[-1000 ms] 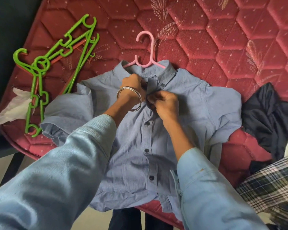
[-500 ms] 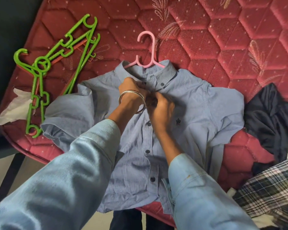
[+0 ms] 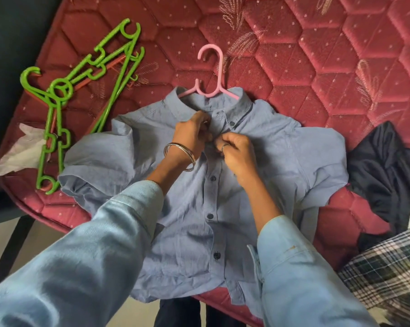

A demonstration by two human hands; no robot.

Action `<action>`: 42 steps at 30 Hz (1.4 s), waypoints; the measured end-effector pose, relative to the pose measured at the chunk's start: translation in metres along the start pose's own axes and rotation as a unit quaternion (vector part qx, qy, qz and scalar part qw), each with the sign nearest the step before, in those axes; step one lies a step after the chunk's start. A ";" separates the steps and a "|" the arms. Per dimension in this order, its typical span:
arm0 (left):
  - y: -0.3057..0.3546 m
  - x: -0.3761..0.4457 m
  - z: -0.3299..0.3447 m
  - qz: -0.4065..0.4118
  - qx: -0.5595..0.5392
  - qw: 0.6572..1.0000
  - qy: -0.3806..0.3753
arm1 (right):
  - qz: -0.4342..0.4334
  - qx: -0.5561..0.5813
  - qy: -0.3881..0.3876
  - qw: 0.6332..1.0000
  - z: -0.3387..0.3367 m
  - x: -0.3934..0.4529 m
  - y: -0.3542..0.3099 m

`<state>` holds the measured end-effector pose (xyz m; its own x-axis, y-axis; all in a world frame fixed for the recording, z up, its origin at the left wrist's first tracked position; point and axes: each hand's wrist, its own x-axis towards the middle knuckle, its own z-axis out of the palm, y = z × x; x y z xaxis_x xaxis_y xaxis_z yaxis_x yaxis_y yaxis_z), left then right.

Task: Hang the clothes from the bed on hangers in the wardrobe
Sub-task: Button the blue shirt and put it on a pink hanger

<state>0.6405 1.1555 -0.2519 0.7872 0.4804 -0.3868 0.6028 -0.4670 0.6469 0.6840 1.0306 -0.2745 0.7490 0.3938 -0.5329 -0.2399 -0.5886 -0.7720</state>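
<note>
Shirt (image 3: pixel 282 161) flat on bed (image 3: pixel 317 55), pink hanger (image 3: pixel 213 74) in collar; left hand (image 3: pixel 192 135) and right hand (image 3: pixel 237 154) both pinch the placket just below the collar.

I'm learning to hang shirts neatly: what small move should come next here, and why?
Probably finish fastening the button just under the collar: both the left hand and right hand pinch the blue shirt there, with the pink hanger already inside.

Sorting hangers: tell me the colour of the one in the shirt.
Pink hanger, head view.
</note>
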 end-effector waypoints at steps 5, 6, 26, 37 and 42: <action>0.002 0.005 -0.006 -0.072 -0.051 0.995 -0.036 | -0.059 -0.018 0.042 0.997 0.002 -0.007 -0.001; 0.003 0.006 -0.006 -0.076 -0.055 0.994 -0.048 | -0.069 -0.029 0.053 0.996 0.003 -0.008 -0.001; 0.028 0.054 -0.050 0.135 0.455 0.873 -0.116 | -0.278 -0.448 0.106 0.843 -0.029 0.048 -0.046; 0.022 0.059 -0.054 0.024 0.029 0.997 -0.065 | -0.357 -0.236 -0.010 0.904 -0.038 0.029 -0.046; 0.026 0.059 -0.051 0.002 -0.019 0.996 -0.086 | -0.379 -0.222 0.056 0.897 -0.021 0.029 -0.049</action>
<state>0.6955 1.2096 -0.2244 0.8017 0.3432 -0.4894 0.5975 -0.4381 0.6716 0.7306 1.0561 -0.2450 0.6563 0.7408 0.1432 0.6146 -0.4148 -0.6710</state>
